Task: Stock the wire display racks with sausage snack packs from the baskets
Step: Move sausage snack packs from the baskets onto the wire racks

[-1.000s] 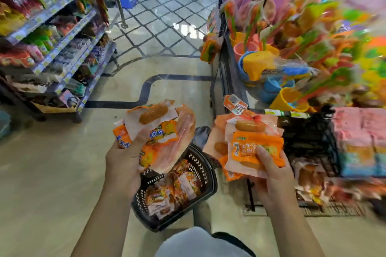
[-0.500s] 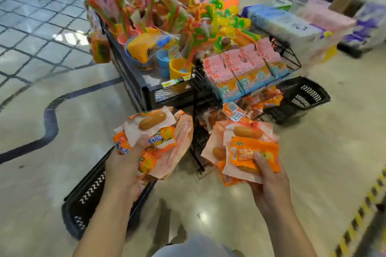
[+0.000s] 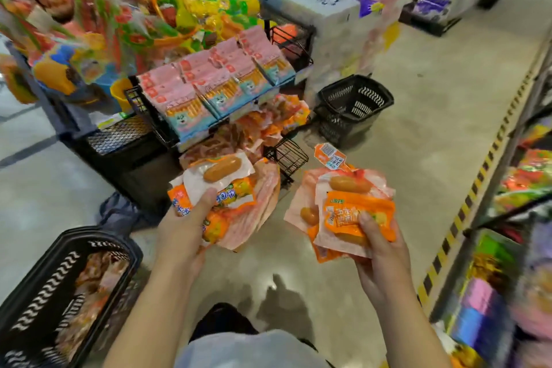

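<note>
While left hand (image 3: pixel 179 236) grips sausage packs (image 3: pixel 222 172) fanning forward, right hand (image 3: pixel 382 257) grips second bundle (image 3: pixel 352 212) likewise.

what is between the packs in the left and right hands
Head view: only bare floor shows between the left-hand packs and the right-hand packs, with a small wire rack just beyond the gap.

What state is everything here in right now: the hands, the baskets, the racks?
Left hand: grips a fanned stack of sausage packs.
Right hand: grips a second stack, thumb on top.
Near basket: on the floor, partly filled with packs.
Far basket: on the floor, looks empty.
Upper rack tier: full of pink and blue packs.
Lower rack tier: loosely heaped with orange packs.
</note>
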